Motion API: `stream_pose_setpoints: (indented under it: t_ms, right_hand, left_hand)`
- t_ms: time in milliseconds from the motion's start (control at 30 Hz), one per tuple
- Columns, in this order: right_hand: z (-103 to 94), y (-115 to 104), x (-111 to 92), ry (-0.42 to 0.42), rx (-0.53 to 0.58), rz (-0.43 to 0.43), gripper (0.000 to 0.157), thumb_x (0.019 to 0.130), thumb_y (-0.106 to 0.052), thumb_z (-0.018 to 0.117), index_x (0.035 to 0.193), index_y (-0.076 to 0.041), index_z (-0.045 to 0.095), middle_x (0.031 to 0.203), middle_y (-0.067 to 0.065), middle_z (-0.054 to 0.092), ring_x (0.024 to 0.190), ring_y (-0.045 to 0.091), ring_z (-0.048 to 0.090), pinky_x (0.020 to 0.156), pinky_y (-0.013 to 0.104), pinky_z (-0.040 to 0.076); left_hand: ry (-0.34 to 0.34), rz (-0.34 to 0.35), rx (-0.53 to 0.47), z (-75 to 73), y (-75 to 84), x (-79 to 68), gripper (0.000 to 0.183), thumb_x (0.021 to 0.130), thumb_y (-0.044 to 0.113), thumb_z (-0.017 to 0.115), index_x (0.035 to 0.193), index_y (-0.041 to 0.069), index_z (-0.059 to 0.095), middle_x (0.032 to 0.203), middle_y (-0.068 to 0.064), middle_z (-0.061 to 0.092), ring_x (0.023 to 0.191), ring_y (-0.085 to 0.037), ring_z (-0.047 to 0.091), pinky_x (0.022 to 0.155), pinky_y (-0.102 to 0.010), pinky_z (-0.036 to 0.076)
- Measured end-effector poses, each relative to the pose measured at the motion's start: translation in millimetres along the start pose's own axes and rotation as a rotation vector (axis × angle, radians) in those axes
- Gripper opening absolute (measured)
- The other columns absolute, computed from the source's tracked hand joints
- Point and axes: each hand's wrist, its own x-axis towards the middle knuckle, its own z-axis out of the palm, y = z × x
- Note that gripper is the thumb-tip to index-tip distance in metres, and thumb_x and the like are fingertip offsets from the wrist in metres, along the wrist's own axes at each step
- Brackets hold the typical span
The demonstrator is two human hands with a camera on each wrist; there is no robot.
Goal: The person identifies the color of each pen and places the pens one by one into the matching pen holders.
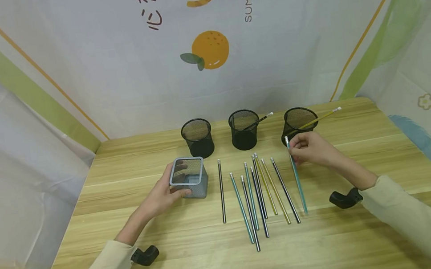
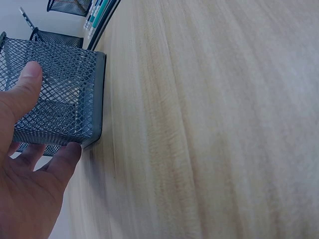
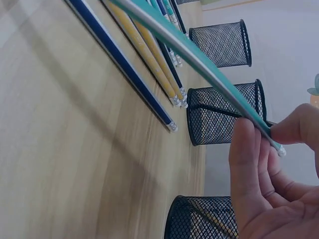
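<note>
My right hand pinches a teal pencil near its white eraser end, between thumb and fingers. In the right wrist view the pencil slants across above the table, over the other pencils. My left hand grips a grey square mesh pen holder from its left side, thumb on the near wall and fingers behind. The left wrist view shows the holder's mesh wall under the thumb. Between the hands lie several pencils: black, dark blue, teal and yellow, such as a yellow pencil, erasers pointing away.
Three round black mesh cups stand along the back: a left cup, a middle cup with a black pencil leaning in it, and a right cup with a yellow pencil. A printed curtain hangs behind the wooden table.
</note>
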Motion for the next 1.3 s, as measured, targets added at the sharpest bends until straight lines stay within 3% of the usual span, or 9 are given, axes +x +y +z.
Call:
stream_pose_setpoints:
  t_ms: [400, 833, 1300]
  right_hand:
    - [1.0, -8.9, -1.2, 0.036, 0.038, 0.007, 0.023, 0.101, -0.001, 0.06, 0.115, 0.016, 0.054, 0.091, 0.017, 0.063, 0.074, 0.021, 0.065, 0.076, 0.045, 0.062]
    - [2.7, -9.3, 3.2, 0.105, 0.075, -0.058, 0.017, 0.102, -0.003, 0.059, 0.11, 0.011, 0.054, 0.098, 0.02, 0.06, 0.078, 0.018, 0.068, 0.08, 0.048, 0.06]
    - [6.1, -14.1, 1.4, 0.143, 0.158, -0.18, 0.017, 0.103, -0.001, 0.057, 0.111, 0.013, 0.051, 0.1, 0.02, 0.058, 0.081, 0.017, 0.069, 0.075, 0.034, 0.062]
  left_hand:
    - [-0.003, 0.007, -0.016, 0.2, 0.2, 0.6, 0.085, 0.088, -0.013, 0.072, 0.155, 0.003, 0.023, 0.144, -0.03, 0.043, 0.131, -0.047, 0.046, 0.102, -0.052, 0.049]
    - [-0.002, -0.005, -0.031, 0.5, 2.3, -0.2, 0.085, 0.087, -0.013, 0.072, 0.155, 0.003, 0.023, 0.146, -0.031, 0.041, 0.132, -0.048, 0.044, 0.103, -0.052, 0.048]
    - [-0.002, 0.009, -0.019, 0.4, 0.2, 0.2, 0.085, 0.087, -0.014, 0.073, 0.154, 0.002, 0.024, 0.145, -0.032, 0.042, 0.131, -0.049, 0.045, 0.102, -0.053, 0.048]
